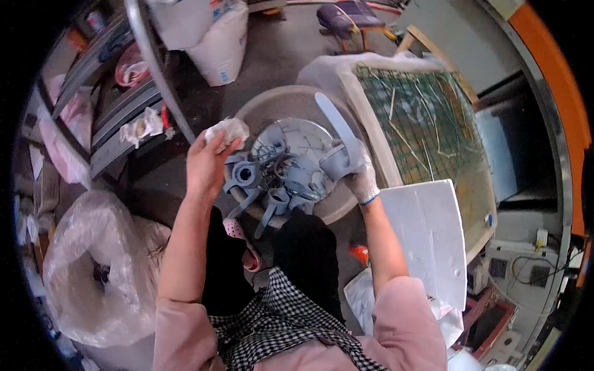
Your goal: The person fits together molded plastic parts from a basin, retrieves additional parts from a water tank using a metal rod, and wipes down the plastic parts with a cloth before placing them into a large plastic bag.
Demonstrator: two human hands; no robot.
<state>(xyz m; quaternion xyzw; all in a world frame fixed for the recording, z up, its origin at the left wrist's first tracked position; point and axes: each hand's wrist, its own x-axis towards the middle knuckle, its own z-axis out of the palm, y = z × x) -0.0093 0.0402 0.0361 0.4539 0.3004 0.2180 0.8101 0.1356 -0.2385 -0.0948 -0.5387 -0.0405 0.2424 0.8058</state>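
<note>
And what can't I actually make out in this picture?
All in the head view:
- Right hand: some fingers are hidden behind the grey part it holds.
- Basin: much of its floor is covered by the heaped grey parts.
- White sack: its print is too small and blurred.
- Clear plastic bag: crinkled film obscures any contents.

Purple chair (348, 22) behind, green mesh (427, 117) at right, clear plastic bag (127, 263) at left.

Head view, facing down, edges unclear
</note>
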